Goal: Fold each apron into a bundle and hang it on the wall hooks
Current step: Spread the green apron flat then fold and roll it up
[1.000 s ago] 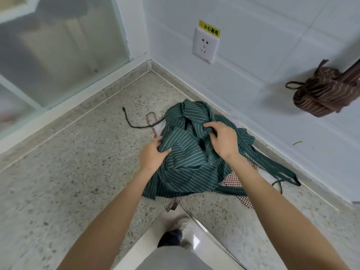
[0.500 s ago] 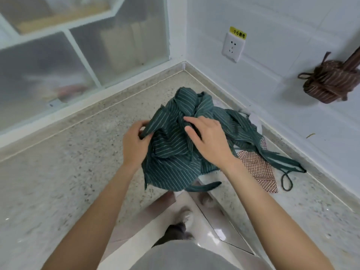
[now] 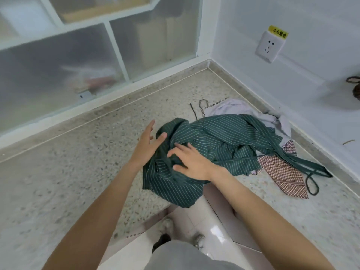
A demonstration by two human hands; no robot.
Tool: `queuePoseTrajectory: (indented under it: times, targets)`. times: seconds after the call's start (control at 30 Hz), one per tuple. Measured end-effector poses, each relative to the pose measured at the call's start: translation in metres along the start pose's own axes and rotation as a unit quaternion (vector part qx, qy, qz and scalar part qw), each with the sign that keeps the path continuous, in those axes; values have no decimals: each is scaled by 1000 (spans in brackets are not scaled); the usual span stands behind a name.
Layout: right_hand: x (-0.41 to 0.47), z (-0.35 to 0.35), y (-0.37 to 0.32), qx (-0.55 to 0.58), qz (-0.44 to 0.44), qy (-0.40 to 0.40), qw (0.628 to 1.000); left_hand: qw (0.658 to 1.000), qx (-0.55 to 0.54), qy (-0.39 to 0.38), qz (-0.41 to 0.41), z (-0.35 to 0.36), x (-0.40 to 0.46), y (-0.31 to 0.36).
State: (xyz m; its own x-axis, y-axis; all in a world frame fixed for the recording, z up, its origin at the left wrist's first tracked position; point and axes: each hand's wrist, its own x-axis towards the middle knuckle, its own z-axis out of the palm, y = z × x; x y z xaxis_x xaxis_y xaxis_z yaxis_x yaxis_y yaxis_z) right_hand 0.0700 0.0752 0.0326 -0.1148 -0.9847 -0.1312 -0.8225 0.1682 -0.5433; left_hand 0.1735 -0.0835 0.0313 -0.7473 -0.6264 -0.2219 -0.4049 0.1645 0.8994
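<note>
Left hand [image 3: 147, 145] open, fingers straight; right hand [image 3: 191, 162] flat, fingers spread.

Matt striped cloth apron [image 3: 214, 139] — speckled, seemingly polished stone counter [image 3: 78, 162].

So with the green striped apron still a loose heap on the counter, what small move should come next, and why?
Probably the left hand should close on the near edge of the green striped apron. That hand is open beside the cloth, the right hand rests spread on top, and the apron lies crumpled with its straps trailing, so nothing grips it yet.
</note>
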Motion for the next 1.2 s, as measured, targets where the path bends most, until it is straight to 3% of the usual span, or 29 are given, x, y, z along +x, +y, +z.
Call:
queuePoseTrajectory:
  times: [0.07,0.1,0.17,0.23,0.27,0.3,0.37,0.43,0.47,0.53,0.67,0.73,0.83,0.9,0.93,1.1,1.2]
  targets:
    - [0,8,-4,53,-41,-67,996,999,23,-15,17,-3,9,-2]
    - [-3,8,-4,71,-48,-57,995,998,48,-37,28,-1,12,-4]
    - [-4,1,7,98,-11,71,993,987,129,-87,38,5,23,-11]
    - [-3,-6,30,78,79,249,962,970,215,-105,31,13,28,-21]
    - [0,-9,43,52,137,287,947,968,230,-95,27,13,31,-26]
    - [5,-8,56,43,202,263,942,970,227,-79,25,10,29,-29]
    - [14,-1,68,109,290,126,942,982,183,-36,11,-2,23,-33]
    - [28,17,64,172,280,17,944,992,124,26,-22,-29,14,-40]
    - [32,24,58,186,260,5,947,993,95,60,-34,-41,11,-42]
    - [51,36,32,194,224,52,954,988,58,129,-61,-75,-2,-51]
    - [109,45,-46,284,152,195,926,975,58,213,-38,-137,-30,-61]
    - [139,53,-88,280,77,177,940,964,73,255,-27,-170,-44,-65]
    - [161,80,-116,168,-18,-33,985,955,149,245,-80,-207,-58,-86]
    - [163,101,-116,103,-40,-159,981,953,169,202,-148,-223,-69,-108]
    - [164,110,-114,86,-46,-174,980,952,158,187,-185,-230,-76,-122]
    - [191,110,-90,41,10,72,996,940,157,177,-245,-238,-97,-174]
    - [223,111,-77,-19,77,16,997,946,101,181,-251,-239,-102,-180]
